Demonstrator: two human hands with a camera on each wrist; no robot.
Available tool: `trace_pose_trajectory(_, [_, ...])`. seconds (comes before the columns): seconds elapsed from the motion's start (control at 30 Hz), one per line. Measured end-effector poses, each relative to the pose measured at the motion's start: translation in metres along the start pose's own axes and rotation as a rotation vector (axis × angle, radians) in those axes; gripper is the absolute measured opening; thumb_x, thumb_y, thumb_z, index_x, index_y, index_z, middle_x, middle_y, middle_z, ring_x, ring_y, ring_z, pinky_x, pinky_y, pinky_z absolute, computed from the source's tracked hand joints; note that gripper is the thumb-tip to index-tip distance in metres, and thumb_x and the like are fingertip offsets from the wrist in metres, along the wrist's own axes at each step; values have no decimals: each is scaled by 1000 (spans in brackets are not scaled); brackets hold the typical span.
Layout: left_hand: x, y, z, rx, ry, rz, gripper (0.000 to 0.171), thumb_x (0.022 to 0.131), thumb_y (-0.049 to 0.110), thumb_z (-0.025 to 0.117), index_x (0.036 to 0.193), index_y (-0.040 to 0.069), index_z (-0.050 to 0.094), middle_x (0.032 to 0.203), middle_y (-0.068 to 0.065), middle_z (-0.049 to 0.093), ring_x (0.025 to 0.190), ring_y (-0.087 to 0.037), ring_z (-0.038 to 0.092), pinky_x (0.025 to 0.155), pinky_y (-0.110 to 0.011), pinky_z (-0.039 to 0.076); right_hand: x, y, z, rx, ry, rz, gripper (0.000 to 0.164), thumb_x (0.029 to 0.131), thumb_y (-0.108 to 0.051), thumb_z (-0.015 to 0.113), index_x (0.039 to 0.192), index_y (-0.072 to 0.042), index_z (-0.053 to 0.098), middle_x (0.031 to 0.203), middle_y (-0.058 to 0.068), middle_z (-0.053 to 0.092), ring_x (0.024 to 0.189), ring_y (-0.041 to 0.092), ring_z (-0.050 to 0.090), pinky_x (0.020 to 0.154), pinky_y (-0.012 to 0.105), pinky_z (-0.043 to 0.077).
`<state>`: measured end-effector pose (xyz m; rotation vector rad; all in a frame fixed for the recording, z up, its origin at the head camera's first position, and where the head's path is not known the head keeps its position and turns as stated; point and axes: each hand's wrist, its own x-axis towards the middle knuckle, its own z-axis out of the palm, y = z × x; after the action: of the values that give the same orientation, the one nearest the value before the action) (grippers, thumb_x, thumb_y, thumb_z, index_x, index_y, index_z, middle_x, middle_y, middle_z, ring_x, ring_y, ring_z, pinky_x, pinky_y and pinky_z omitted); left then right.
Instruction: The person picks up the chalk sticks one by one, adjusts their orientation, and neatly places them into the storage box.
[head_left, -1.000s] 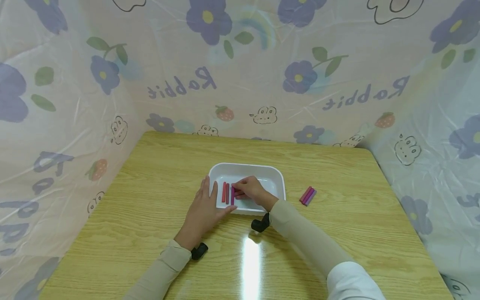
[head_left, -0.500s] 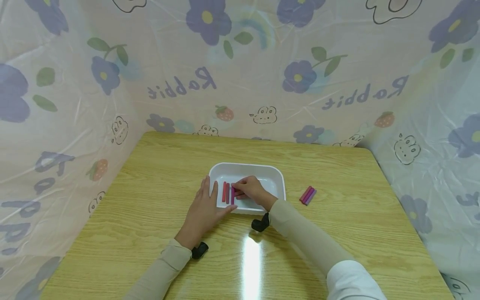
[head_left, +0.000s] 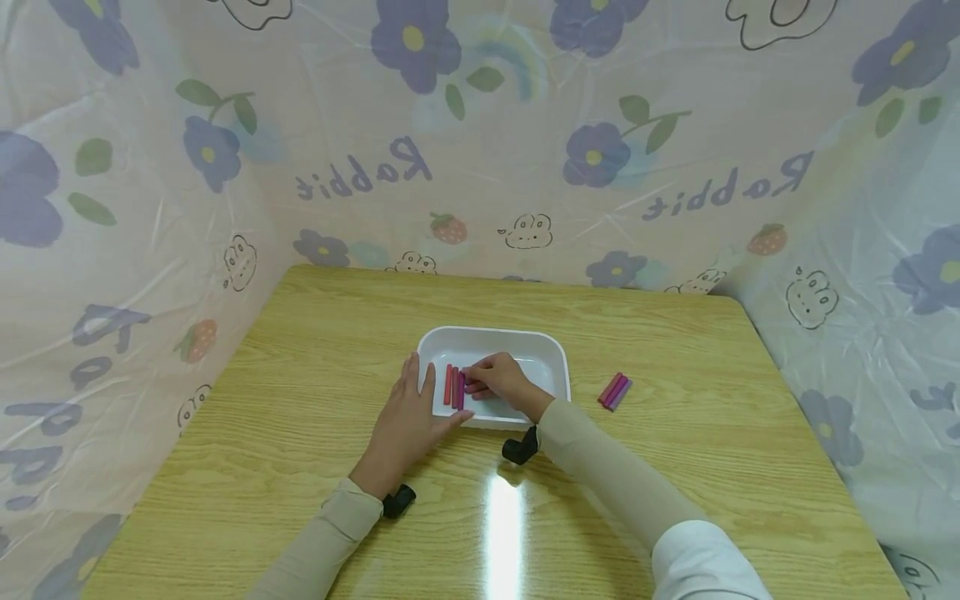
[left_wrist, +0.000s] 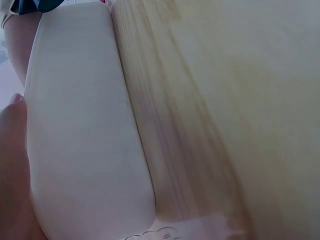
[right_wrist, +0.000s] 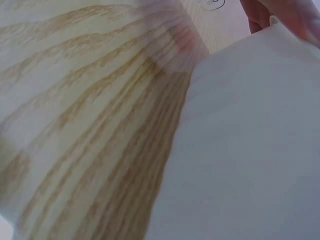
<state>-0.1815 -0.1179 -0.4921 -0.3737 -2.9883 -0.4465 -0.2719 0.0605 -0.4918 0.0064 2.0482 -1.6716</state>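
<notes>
A white tray [head_left: 525, 333] lies on the table. Three slim sticks stand side by side in its left half: a coral stick [head_left: 448, 385], a dark red stick [head_left: 454, 388] and a purple stick [head_left: 461, 392]. My right hand [head_left: 504, 379] reaches over the front rim and pinches the purple stick near its far end; its curled fingers lie inside the tray. My left hand [head_left: 408, 425] rests at the tray's left front corner, fingers straight along the left side and thumb on the front rim. In both wrist views the tray's outer wall [left_wrist: 85, 115] fills much of the picture.
To the right of the tray, several loose pink to violet sticks [head_left: 616, 391] lie together on the wooden table [head_left: 360, 317]. Printed cloth [head_left: 480, 167] hangs behind the table and along both sides. Black wrist-camera mounts [head_left: 520, 450] stick out beneath the wrists.
The purple stick has shifted slightly left, closing the gap to the dark red stick, with my right fingertips still on it. My left hand and the tray have stayed put.
</notes>
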Motion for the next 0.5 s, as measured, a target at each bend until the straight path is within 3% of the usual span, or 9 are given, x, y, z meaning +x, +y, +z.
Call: trace_pose_trajectory(0.5, [0, 1, -2, -1, -10, -11, 107, 77, 83, 28, 146, 1, 24, 153, -22, 1, 139, -35, 7, 106, -47, 26, 1, -1, 0, -9, -4, 6, 25, 92, -14, 59, 103, 8, 66, 89, 17, 67, 78, 24, 67, 69, 32, 55])
